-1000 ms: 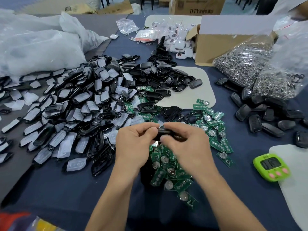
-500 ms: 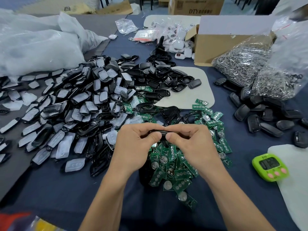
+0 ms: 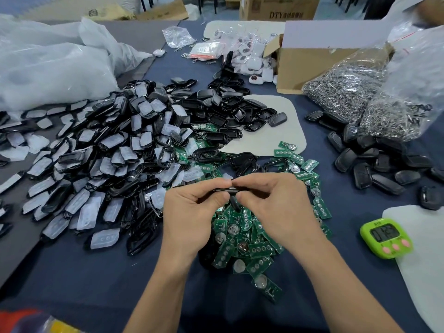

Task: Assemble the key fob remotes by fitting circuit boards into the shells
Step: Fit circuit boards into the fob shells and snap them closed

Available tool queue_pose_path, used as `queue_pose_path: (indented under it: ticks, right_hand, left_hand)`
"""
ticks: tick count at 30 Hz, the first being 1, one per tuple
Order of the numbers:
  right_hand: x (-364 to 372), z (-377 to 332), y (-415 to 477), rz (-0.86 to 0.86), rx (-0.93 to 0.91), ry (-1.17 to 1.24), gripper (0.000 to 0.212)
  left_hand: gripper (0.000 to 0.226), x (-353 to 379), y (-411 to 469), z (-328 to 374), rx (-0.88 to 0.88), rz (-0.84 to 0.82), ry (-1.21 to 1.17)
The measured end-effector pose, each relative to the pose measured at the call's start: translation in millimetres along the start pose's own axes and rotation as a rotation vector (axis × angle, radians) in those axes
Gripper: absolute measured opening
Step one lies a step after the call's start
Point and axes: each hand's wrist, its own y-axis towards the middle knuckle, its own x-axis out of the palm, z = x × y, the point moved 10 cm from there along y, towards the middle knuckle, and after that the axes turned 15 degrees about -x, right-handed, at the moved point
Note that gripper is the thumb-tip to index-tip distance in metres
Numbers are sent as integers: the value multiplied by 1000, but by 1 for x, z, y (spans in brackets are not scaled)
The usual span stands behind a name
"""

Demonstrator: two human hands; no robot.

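At our left the loose black shells [image 3: 101, 164] lie heaped on the desk [image 3: 72, 280]; in the middle our left hand [image 3: 192, 212] pinches one end of a black key fob shell [image 3: 229, 190] between thumb and forefinger and our right hand [image 3: 276, 205] pinches the other end, just above the green circuit boards [image 3: 242, 239]. We judge this the press-together step, so we should squeeze evenly along the seam with both thumbs and feel for the board seating flat, though whether a board is inside we cannot see. Closed fobs [image 3: 374, 169] lie further right, where this one likely goes.
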Motion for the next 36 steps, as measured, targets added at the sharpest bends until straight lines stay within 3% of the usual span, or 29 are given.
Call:
queue_pose_path:
  ticks: [3, 7, 9, 14, 19, 26, 36]
  right_hand:
    - [3, -11, 2, -28, -34, -111, 53]
    - [-8, -9, 2, 44, -26, 61, 32]
    - [-12, -9, 1, 75, -17, 133, 31]
    - [-18, -11, -2, 173, -26, 222, 34]
    - [-22, -14, -3, 250, -61, 256, 44]
    - [-20, -13, -4, 246, -52, 217, 40]
    - [-20, -5, -2, 257, -14, 292, 36]
  left_hand:
    - [44, 0, 0, 5, 30, 18, 40]
    - [28, 1, -1, 0, -69, -57, -178]
    - [19, 7, -3, -3, -127, -124, -285]
    - [21, 17, -7, -6, -218, -189, -442]
    - [24, 20, -6, -9, -284, -150, -372]
    - [25, 19, -5, -10, -268, -122, -386]
    - [32, 13, -2, 5, -104, -26, -123]
